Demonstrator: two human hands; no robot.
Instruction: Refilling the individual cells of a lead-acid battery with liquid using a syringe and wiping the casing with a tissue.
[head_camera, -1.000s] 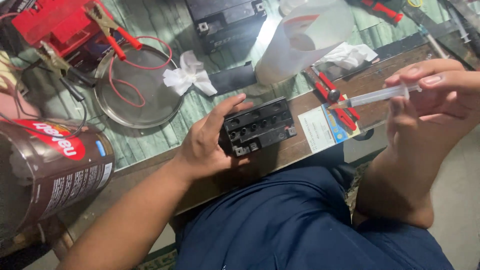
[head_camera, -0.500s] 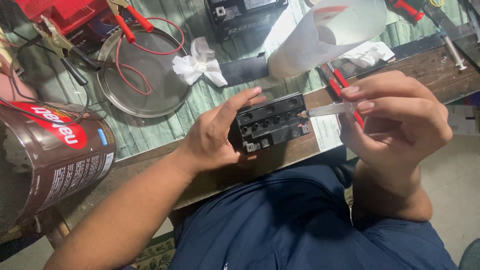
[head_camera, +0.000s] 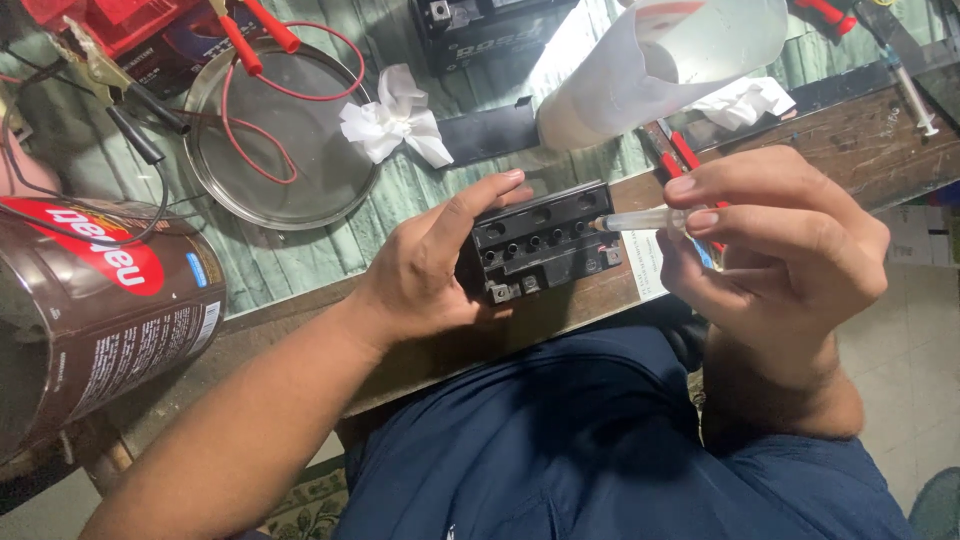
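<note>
Black plastic battery (head_camera: 545, 240) at the near edge of the bench, a syringe (head_camera: 640, 220) tip at one of its top holes.

Left hand (head_camera: 430, 270) grips the battery's left side, thumb along its far edge, steadying it on the wooden ledge. Right hand (head_camera: 770, 245) pinches the clear syringe between fingers and thumb, pointing it left. Farther back lie a round metal tray (head_camera: 280, 140), crumpled white tissue (head_camera: 395, 125) and a translucent jug (head_camera: 660, 70); a brown can (head_camera: 90, 310) stands left.

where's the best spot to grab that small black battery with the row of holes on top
Grip the small black box-shaped battery across its short left end, coming from the left as the left hand does: that keeps the filler holes clear for the clear plastic syringe in the right hand.
</note>
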